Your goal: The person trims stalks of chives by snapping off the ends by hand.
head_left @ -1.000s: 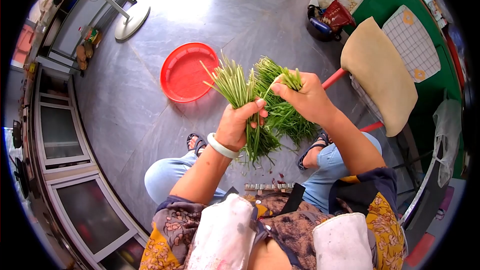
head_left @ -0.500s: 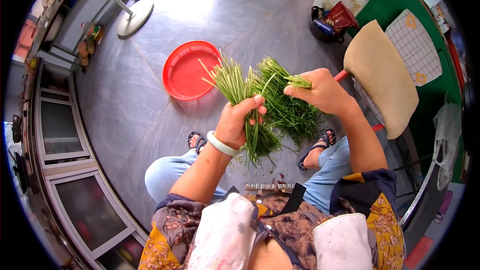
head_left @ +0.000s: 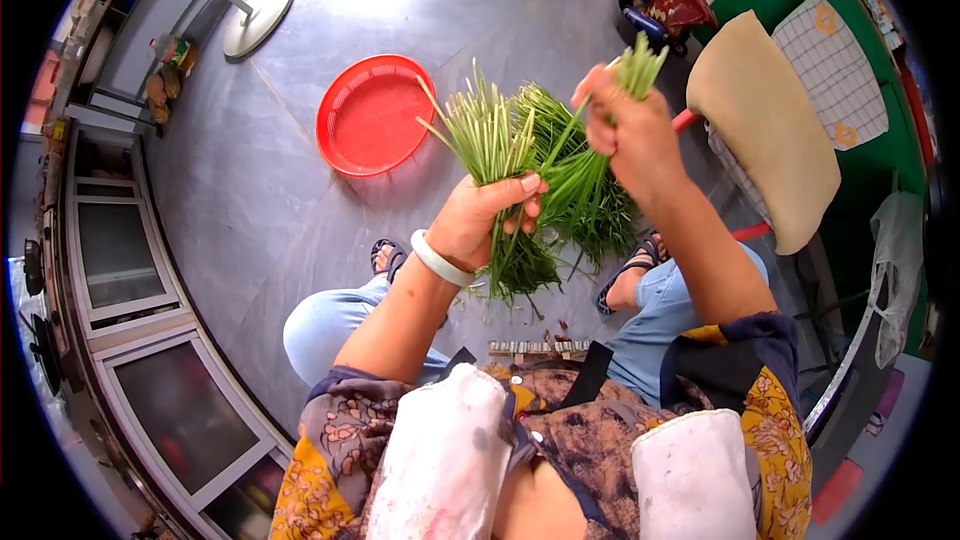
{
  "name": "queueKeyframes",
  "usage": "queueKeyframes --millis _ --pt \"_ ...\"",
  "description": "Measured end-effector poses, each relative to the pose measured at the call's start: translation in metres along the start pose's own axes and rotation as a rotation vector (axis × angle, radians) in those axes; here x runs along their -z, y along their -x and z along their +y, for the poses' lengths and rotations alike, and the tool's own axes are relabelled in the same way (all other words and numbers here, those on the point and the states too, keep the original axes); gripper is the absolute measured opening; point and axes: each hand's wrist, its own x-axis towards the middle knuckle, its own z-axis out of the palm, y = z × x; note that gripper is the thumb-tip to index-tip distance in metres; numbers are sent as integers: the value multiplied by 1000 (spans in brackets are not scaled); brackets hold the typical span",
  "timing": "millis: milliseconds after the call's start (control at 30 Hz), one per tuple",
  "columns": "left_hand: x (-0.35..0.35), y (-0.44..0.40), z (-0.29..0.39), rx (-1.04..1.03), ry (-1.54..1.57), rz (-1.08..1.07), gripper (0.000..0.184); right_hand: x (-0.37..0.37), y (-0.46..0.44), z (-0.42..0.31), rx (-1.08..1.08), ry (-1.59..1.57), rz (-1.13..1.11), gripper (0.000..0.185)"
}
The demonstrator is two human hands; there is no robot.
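My left hand (head_left: 478,220), with a pale bangle at the wrist, is wrapped round a bunch of green stalks (head_left: 490,135). Their light cut ends point up and the dark leaves hang below the fist. Up and to the right, my right hand (head_left: 635,125) grips a smaller bunch of stalks (head_left: 637,68), whose leaves trail down to the left; its fingers are slightly blurred. Behind and between both hands, a pile of the same greens (head_left: 600,210) lies on the floor, partly hidden by the held bunches.
An empty red basin (head_left: 375,118) sits on the grey floor beyond my left hand. At the right stands a chair with a tan cushion (head_left: 760,130). A dark pot with a red packet (head_left: 682,5) is at the back right, a fan base (head_left: 260,20) at the back left.
My right hand has moved up, and the bunch in it now stands upright with long leaves trailing below. My left hand still holds its bunch. The view has shifted slightly.
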Motion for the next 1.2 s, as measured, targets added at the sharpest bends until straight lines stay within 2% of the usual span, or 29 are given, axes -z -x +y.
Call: queueKeyframes --millis 200,367,700,1033,1200 --pt "-2 4 -2 94 -32 -34 23 25 -17 -21 76 -216 179 20" --pt "1 4 -4 101 -33 -65 21 56 -31 -33 172 -336 211 21" --pt "4 4 -8 126 -35 -83 22 79 -32 -53 289 -370 239 19" --pt "16 -2 -8 61 71 34 13 66 -22 -64 388 -257 316 21" --pt "19 -11 -16 -52 200 240 12 41 -5 -67 509 -135 240 23"
